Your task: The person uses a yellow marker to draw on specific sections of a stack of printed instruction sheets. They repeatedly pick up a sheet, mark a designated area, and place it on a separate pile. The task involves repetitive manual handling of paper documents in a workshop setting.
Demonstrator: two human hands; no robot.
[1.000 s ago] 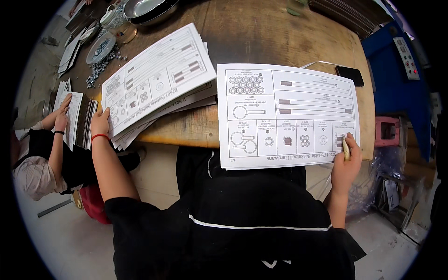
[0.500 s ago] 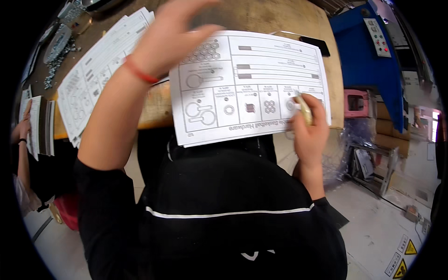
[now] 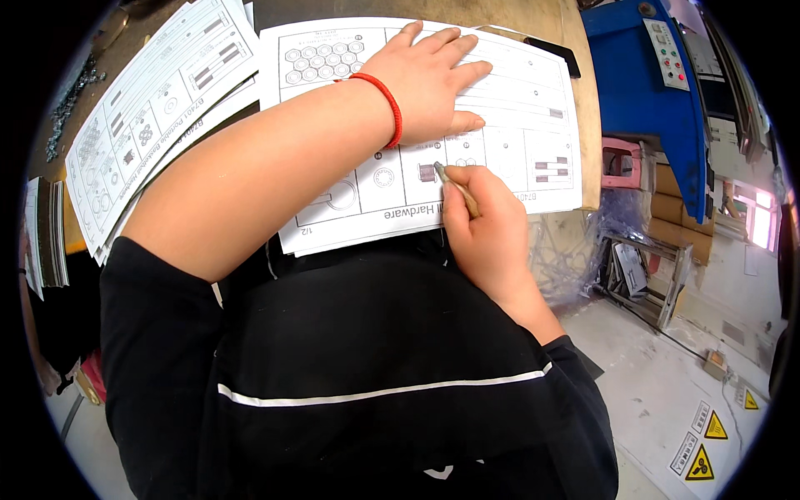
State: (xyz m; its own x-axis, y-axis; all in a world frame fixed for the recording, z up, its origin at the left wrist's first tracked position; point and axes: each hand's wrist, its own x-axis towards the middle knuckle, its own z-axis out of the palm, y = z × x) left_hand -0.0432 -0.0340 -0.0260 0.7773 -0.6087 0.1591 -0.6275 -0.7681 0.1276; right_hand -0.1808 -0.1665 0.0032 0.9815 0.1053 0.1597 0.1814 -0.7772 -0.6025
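The printed sheet (image 3: 508,108) lies flat at the counter (image 3: 575,50) edge; judged thin, light, limp, best pinned by a flat palm. Left hand (image 3: 429,83) presses it, fingers spread. Right hand (image 3: 483,225) pinches 1 pencil (image 3: 454,187), tip on the sheet.

1. Printed sheet (image 3: 517,125): lies on the surface (image 3: 575,50), its near edge overhanging toward the person.
2. Left hand (image 3: 429,79): flat on the sheet.
3. Right hand (image 3: 483,225): at the sheet's near edge, holding a pencil (image 3: 457,187).
4. Paper stack (image 3: 150,108): left of the sheet.
5. Machine (image 3: 658,92): right of the surface.
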